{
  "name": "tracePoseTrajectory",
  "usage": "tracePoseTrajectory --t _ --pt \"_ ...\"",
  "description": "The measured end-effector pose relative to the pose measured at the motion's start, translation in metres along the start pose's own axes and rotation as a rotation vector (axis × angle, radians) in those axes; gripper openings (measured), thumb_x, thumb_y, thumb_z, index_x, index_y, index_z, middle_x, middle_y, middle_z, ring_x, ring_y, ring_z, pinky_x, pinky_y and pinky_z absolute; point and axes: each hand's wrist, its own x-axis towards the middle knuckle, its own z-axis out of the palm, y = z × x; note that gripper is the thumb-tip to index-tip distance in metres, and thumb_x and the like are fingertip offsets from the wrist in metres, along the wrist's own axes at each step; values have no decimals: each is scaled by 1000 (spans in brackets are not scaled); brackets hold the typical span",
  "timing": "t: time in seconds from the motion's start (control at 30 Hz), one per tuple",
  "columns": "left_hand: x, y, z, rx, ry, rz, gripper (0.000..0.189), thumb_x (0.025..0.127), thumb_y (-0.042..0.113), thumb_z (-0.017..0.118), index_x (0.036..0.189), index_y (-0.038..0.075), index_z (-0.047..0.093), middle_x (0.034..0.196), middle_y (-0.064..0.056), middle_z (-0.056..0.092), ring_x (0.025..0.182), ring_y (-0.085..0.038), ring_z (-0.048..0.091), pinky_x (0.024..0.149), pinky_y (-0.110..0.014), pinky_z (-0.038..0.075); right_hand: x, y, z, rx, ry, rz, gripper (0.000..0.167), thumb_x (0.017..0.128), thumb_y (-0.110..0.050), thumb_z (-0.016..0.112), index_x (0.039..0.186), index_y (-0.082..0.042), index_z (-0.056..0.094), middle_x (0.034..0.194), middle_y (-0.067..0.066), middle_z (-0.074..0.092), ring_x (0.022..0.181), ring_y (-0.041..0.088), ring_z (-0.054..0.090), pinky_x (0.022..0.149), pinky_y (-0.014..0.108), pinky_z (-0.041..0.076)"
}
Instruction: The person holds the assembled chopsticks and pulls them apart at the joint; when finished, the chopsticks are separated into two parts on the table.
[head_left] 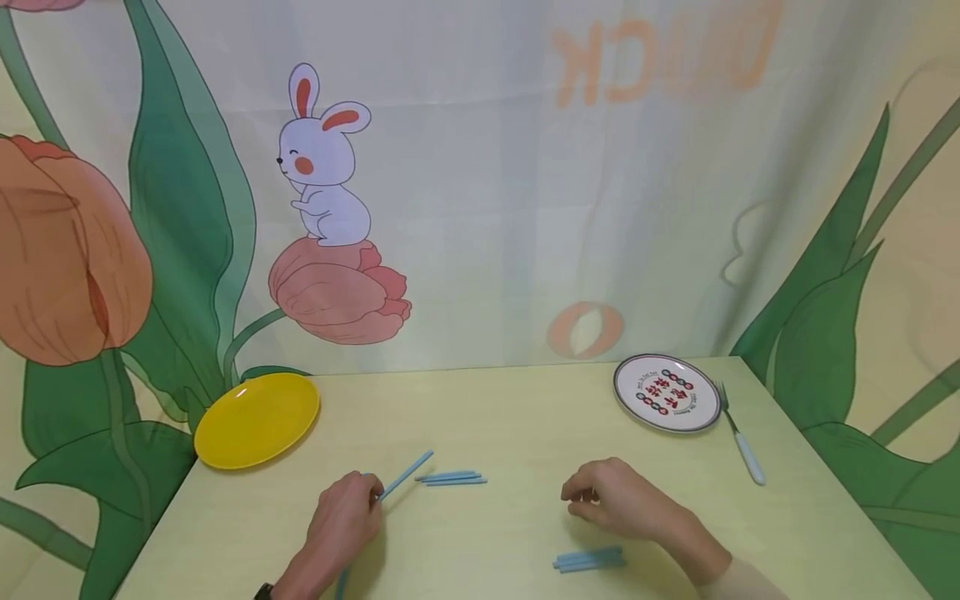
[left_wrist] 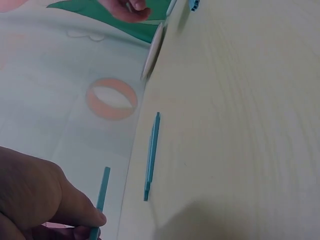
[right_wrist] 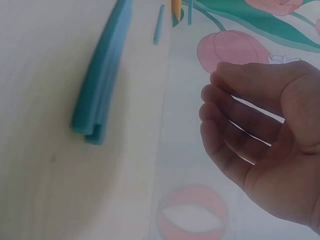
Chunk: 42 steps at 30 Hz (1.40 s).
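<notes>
My left hand [head_left: 343, 515] pinches a thin light-blue stick [head_left: 408, 473] between thumb and fingers; it slants up to the right above the table. The left wrist view shows the end of this held stick [left_wrist: 103, 187] standing up past the thumb. Just right of that hand, a small group of blue sticks [head_left: 453, 478] lies on the table. My right hand [head_left: 618, 502] hovers with loosely curled fingers and nothing in them. Below it lies a second bundle of blue sticks [head_left: 588, 559], large in the right wrist view. Part of another blue stick [head_left: 342, 585] shows under my left wrist.
A yellow plate [head_left: 258, 421] stands at the table's back left corner. At the back right is a white plate [head_left: 637, 379] with printed patterns, and a fork [head_left: 746, 454] with a pale handle lies beside it. A printed curtain [head_left: 480, 208] hangs behind the table [head_left: 480, 400].
</notes>
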Motion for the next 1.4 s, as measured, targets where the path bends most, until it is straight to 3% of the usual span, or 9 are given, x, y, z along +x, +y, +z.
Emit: tracePoseTrajectory --t 0.4,0.7,1.13,1.4 --pt "15 22 3 -41 59 117 11 78 -2 67 80 8 71 72 3 54 65 -10 47 58 -25 41 16 -15 -7 -67 83 -51 13 85 -10 73 98 -11 74 90 -6 71 77 0 59 70 23 52" --pt "25 33 4 -75 90 201 11 77 -5 68 78 5 72 68 4 53 63 -9 44 59 -23 37 29 -27 -6 -46 115 -29 14 85 -11 73 99 -12 74 92 -7 71 80 6 61 73 25 52" --pt "36 49 9 -79 150 351 12 79 -3 70 78 8 73 71 0 62 68 -16 55 64 -27 44 50 -35 -1 -113 203 -118 17 85 -16 73 101 -12 73 93 -5 70 83 15 64 75 25 51" --pt "37 64 10 -79 127 403 10 79 -3 72 79 7 73 73 -1 63 71 -17 55 67 -29 44 60 -38 6 -155 242 -171 15 83 -14 75 98 -12 73 91 -4 70 82 13 62 73 26 50"
